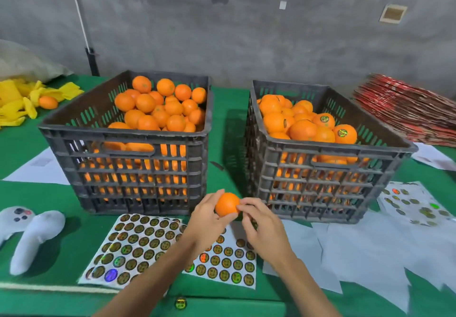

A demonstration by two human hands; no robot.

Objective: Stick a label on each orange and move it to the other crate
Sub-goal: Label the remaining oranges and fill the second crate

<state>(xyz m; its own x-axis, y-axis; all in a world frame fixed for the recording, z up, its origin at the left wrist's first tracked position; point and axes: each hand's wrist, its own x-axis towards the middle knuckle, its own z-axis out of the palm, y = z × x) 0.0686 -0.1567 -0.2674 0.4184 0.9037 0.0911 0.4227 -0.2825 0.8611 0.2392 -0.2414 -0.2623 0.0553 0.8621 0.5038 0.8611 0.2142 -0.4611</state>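
My left hand (207, 223) grips a plain orange (227, 203) in front of the gap between two dark plastic crates. My right hand (264, 225) has curled fingers, and its fingertips meet the orange's right side; no label shows between them. The left crate (123, 135) holds several unlabelled oranges. The right crate (333, 145) holds several oranges, some with a round label, such as the labelled orange (344, 133). Sheets of round shiny labels (138, 245) lie on the green table under my forearms.
White game controllers (32, 237) lie at the front left. Yellow foam nets (22, 99) with one orange sit at the back left. A red flat stack (407, 112) is at the back right. Spent backing papers (357, 250) and another label sheet (414, 205) cover the right front. A loose label (180, 303) lies near the table edge.
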